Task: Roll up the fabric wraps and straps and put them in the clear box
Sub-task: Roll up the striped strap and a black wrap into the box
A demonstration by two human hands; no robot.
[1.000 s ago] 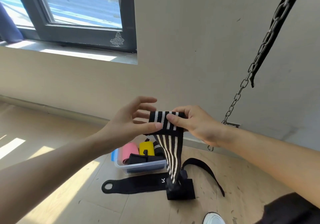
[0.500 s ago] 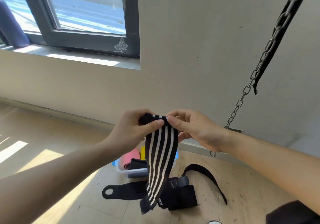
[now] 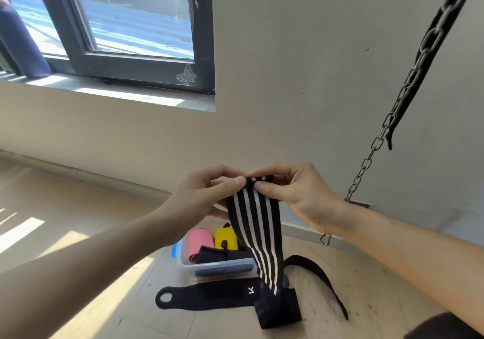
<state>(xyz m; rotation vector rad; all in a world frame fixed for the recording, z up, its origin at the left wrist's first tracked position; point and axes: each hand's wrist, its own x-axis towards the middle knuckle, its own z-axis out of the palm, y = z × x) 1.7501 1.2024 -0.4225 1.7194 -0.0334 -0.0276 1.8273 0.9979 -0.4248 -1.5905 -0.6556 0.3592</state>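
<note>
A black wrap with white stripes (image 3: 258, 230) hangs down from both my hands, its top end folded over between my fingers. My left hand (image 3: 207, 197) pinches the top left corner and my right hand (image 3: 293, 192) pinches the top right. Below on the floor stands the clear box (image 3: 217, 266) with a pink roll (image 3: 199, 242), a yellow roll (image 3: 225, 238) and black rolled pieces inside. In front of the box lies a flat black strap with a loop end (image 3: 207, 295), and beside it a black folded wrap (image 3: 279, 310) with a long tail (image 3: 319, 276).
A steel chain with a black strap (image 3: 408, 87) hangs slanting on the right, ending in a clip (image 3: 325, 239) near my right wrist. The beige wall and its skirting run behind the box. A dark-framed window (image 3: 131, 58) is up left. The floor is light wood.
My hands have closed in on the top end of the striped wrap and folded it over. The wrap's lower end has swung from left back to the right over the folded black wrap.
</note>
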